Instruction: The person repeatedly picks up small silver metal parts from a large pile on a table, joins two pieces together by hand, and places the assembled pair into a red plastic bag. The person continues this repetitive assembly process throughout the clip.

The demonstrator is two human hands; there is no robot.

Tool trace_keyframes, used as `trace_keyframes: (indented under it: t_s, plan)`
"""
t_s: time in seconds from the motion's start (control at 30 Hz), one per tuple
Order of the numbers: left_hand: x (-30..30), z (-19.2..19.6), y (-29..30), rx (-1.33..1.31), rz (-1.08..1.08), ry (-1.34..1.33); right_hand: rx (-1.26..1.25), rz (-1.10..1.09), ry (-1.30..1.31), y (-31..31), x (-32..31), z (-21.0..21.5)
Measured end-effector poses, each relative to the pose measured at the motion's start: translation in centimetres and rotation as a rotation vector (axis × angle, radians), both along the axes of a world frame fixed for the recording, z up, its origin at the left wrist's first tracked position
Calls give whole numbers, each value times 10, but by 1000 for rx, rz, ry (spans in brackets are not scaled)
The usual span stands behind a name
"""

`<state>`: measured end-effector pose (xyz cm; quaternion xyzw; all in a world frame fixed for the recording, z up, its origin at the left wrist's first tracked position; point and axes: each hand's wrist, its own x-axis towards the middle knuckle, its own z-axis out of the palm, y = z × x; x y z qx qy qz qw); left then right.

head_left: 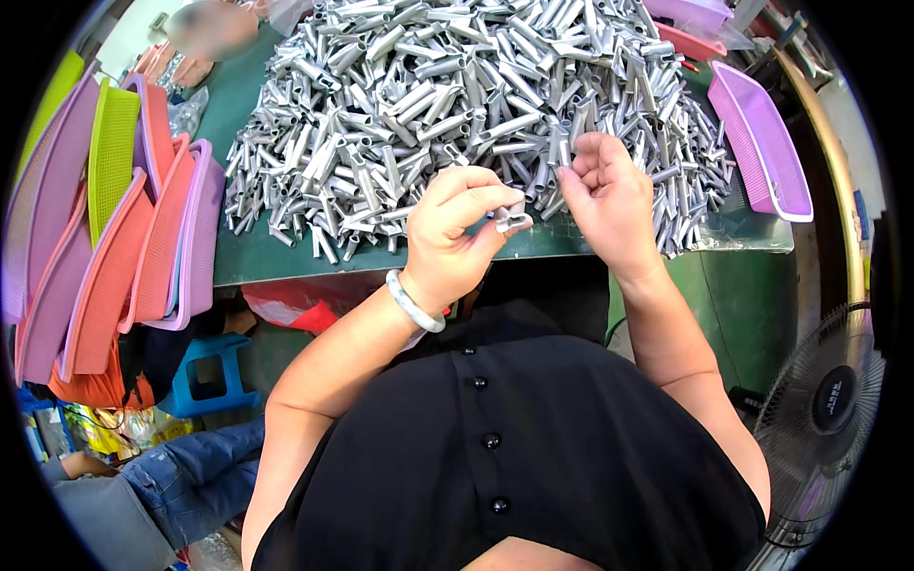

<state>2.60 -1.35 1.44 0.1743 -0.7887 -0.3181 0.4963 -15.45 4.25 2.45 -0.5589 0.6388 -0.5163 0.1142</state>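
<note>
My left hand [449, 230], with a pale bracelet on its wrist, pinches a short silver metal tube [512, 222] between thumb and fingertips. The tube is held just in front of a large heap of similar metal tubes [419, 105], many with a flared or cut end. At the heap's near edge my right hand [611, 205] hovers with its fingers loosely curled and the thumb apart from them. Tubes lie close to its thumb, and I see none gripped in it.
Green table [233, 262] under the heap. Stacked purple, orange and green plastic baskets [114, 219] stand at the left; a purple basket [762, 143] lies at the right edge. Lower right is a fan [833, 400]. A blue stool [211, 376] and another person's jeans [195, 476] show lower left.
</note>
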Motion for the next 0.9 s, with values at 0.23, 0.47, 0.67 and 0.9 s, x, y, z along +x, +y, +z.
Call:
trace_keyframes:
  t_s: [0.23,0.47,0.67,0.9]
  plan:
    - [1,-7,-3,76,-62,39,-79,45,-161,3,1,-4]
    - [-5,-6,12,766,-273,275,-284,214,23,9,3,-1]
    - [-3,5,13,584,-220,75,-374,289,164,14,9,1]
    - [-8,7,5,31,-32,16,-393,308,203,13,8,-2]
